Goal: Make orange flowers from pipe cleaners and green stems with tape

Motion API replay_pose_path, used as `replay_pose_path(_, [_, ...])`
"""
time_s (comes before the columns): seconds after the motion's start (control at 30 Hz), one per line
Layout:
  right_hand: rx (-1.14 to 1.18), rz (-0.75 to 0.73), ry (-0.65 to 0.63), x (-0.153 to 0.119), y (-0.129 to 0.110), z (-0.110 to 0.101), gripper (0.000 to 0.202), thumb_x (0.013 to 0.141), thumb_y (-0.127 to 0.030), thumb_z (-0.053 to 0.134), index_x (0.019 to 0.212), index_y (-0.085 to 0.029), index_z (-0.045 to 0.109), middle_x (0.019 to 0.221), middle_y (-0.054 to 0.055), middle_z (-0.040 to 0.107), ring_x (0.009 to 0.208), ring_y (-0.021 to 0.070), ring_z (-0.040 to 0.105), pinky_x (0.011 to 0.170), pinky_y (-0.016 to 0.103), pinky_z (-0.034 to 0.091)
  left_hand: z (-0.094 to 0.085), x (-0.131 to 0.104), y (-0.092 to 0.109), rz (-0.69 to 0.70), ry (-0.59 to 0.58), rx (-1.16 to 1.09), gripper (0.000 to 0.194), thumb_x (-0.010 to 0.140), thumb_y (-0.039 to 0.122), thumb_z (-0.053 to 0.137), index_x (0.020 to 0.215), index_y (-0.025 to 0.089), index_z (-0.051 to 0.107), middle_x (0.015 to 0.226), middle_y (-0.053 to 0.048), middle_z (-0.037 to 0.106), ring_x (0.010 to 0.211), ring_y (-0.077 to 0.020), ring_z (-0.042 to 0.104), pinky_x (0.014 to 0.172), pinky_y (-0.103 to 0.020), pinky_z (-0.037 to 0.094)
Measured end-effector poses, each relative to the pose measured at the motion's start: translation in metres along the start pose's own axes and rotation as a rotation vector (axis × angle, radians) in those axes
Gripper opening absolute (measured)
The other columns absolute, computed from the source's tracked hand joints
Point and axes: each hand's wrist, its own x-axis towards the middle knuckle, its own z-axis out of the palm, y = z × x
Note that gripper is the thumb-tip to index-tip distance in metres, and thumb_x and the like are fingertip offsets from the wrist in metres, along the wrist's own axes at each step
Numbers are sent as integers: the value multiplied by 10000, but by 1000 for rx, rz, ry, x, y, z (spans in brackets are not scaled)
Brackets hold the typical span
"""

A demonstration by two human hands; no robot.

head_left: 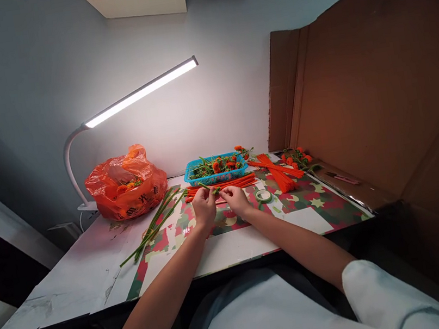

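Observation:
My left hand (205, 209) is closed around a small green fuzzy piece (216, 191), its fingers pinched near the middle of the table. From the other side my right hand (236, 200) pinches the same piece, the fingertips almost meeting. A thin green end sticks out past the left fingers. Just behind both hands lies a row of orange chenille stems (242, 181). A roll of pale green tape (264, 196) rests to the right of my right hand. Long green stems (153, 230) lie loosely bunched to the left.
A blue basket (197, 180) of orange flowers stands at the back. Left of it sits an orange plastic bag (104, 195) under a lit lamp (143, 92). More orange stems (276, 172), orange flowers (296, 158) and a pink-handled tool (345, 178) lie right, beside a cardboard wall (364, 82).

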Motion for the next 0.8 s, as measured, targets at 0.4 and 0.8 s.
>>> replay_pose_path(0.4, [24, 22, 18, -4, -8, -11, 221, 670, -368, 694, 718, -171, 606, 694, 0, 566, 629, 126, 480, 580, 256, 348, 0, 2, -7, -44, -24, -113, 305, 673, 454, 682, 718, 160, 613, 637, -21, 649, 603, -162, 630, 579, -280, 528])
replay_pose_path(0.8, [-906, -563, 44, -9, -9, -8, 210, 901, -279, 486, 831, -188, 662, 805, 55, 601, 788, 173, 471, 720, 318, 250, 3, 2, -13, -67, 70, -52, 269, 674, 407, 671, 673, 162, 561, 591, -8, 626, 570, -163, 634, 571, -285, 532])
